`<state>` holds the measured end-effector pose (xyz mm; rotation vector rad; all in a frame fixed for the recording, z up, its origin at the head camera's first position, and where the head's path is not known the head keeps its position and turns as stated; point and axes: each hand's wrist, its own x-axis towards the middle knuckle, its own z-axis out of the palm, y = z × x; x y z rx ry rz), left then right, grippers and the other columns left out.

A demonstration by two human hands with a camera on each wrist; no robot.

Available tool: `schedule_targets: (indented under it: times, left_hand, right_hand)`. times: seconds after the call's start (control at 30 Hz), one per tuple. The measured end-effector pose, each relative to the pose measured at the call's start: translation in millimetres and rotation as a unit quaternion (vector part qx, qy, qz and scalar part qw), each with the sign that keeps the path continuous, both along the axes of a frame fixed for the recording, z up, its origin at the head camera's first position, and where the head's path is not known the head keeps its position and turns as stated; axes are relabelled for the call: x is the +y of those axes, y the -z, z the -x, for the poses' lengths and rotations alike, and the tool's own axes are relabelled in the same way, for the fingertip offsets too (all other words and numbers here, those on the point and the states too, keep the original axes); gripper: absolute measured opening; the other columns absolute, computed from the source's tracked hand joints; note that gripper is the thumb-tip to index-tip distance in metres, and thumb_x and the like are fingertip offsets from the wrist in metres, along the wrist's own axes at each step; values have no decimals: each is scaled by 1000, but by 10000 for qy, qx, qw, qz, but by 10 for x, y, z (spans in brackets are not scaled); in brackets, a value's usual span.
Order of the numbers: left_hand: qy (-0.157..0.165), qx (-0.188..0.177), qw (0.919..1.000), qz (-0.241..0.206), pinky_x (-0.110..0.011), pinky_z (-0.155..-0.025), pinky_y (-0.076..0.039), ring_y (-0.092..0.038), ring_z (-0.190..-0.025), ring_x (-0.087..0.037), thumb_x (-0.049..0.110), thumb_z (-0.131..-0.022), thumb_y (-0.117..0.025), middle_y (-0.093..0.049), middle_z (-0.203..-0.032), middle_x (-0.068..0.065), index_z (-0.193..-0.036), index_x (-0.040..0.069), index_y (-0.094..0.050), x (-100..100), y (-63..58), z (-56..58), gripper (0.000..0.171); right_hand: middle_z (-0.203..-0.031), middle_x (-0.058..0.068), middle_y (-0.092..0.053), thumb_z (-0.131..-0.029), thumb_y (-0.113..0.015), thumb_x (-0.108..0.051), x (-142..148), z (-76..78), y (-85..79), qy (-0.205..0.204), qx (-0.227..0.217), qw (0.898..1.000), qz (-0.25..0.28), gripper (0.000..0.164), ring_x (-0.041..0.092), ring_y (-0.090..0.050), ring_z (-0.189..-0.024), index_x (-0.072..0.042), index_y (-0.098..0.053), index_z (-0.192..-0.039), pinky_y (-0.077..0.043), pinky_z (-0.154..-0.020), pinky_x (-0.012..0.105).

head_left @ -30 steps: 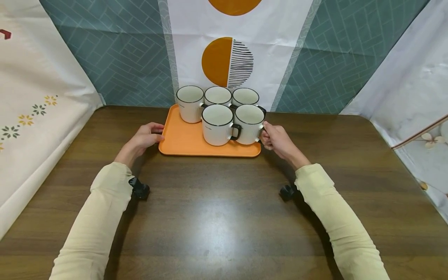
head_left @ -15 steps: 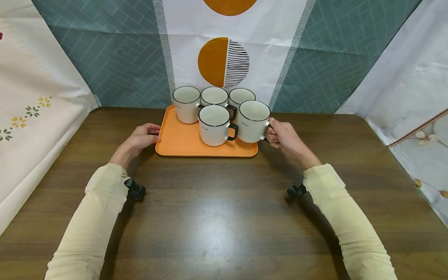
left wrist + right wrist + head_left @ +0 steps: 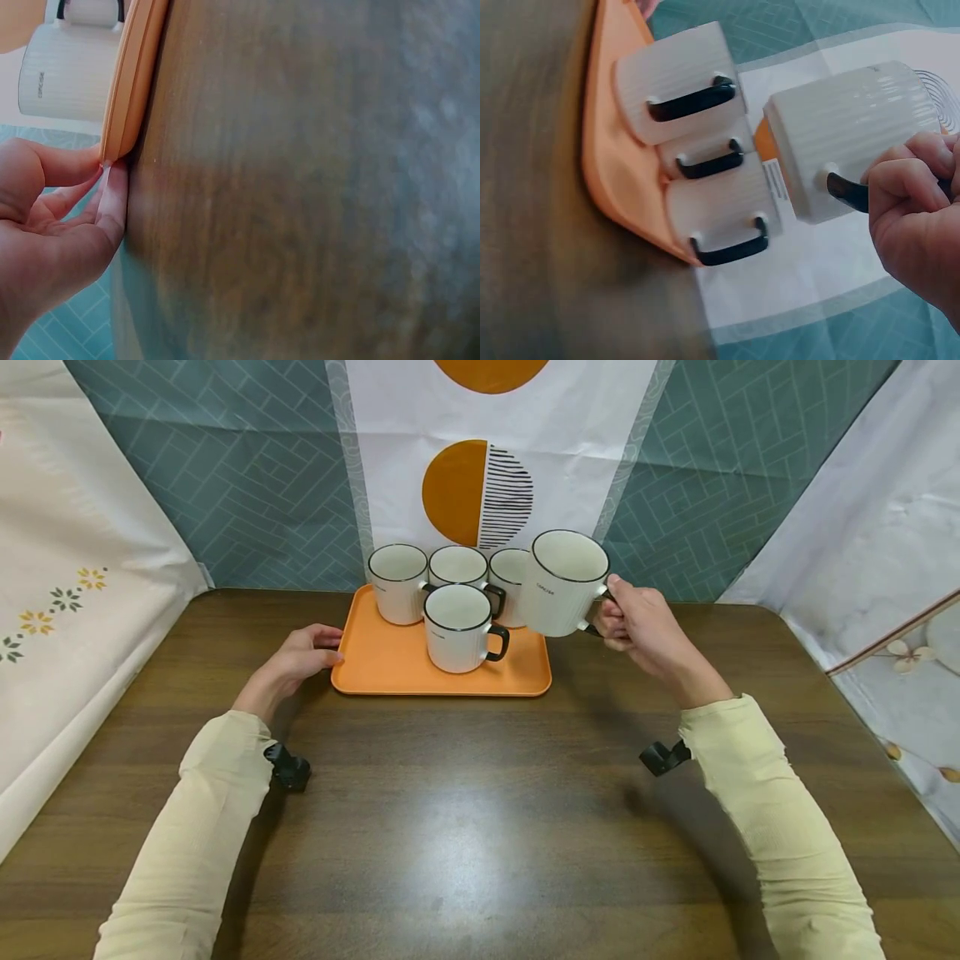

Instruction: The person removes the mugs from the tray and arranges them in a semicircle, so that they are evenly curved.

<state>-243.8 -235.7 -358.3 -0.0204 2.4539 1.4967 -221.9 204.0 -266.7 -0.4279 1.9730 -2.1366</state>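
Note:
My right hand [image 3: 637,620] grips a white mug [image 3: 564,585] by its black handle. The mug is raised above the right end of the orange tray [image 3: 382,681], and the right wrist view shows its ribbed side and base [image 3: 847,142] apart from the tray. At the tray's left edge my left hand [image 3: 296,662] pinches the rim between thumb and fingers, as the left wrist view shows close up. On the tray stand a front mug [image 3: 459,639] and a back row: a left mug [image 3: 397,593], a middle mug [image 3: 450,578] and a right mug [image 3: 508,589], partly hidden.
The tray lies at the far edge of a brown wooden table [image 3: 450,793]. A patterned cloth backdrop [image 3: 247,485] hangs right behind it, with white cloths on both sides. A small black camera [image 3: 288,768] sits at the left wrist, another [image 3: 663,758] at the right.
My right hand has lifted the front right mug off the tray and carried it up and to the right. My left hand has stayed at the tray's edge.

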Motion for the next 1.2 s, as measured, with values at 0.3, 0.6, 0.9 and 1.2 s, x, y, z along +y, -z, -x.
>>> schedule_targets:
  times: [0.3,0.6,0.9,1.2]
  left_hand:
    - [3,2,10000,-1,-31,-93,-42,-42,-116,-32,-3,-95,-48,-37,-138,-29,-142,-12,-30,1,35,10,51]
    - [2,29,10000,-13,-33,-96,-41,-41,-117,-32,-3,-95,-47,-37,-138,-29,-142,-12,-30,-11,37,11,50]
    - [1,-77,9999,-88,-42,-103,-37,-40,-119,-34,-3,-97,-47,-34,-140,-29,-144,-11,-26,-10,17,-4,53]
    - [-37,-13,9999,-105,-41,-101,-38,-41,-118,-33,-3,-96,-47,-36,-139,-29,-143,-10,-28,-27,30,10,52]
  right_hand:
    - [-59,-3,-28,-105,-31,-27,70,114,-154,487,-231,9982,259,42,10,-16,-56,-8,-32,-68,-12,-46,21]
    - [-60,-4,-32,-105,-34,-26,128,223,-128,823,-195,9961,244,39,7,-25,-54,-7,-37,-70,-16,-45,20]
    - [-59,-3,-32,-105,-33,-26,222,437,113,1449,-275,9888,223,39,6,-26,-52,-6,-37,-71,-20,-43,19]
    - [-59,-4,-33,-106,-30,-28,294,600,459,1523,-528,9869,-100,42,5,-28,-51,-7,-37,-71,-23,-41,17]
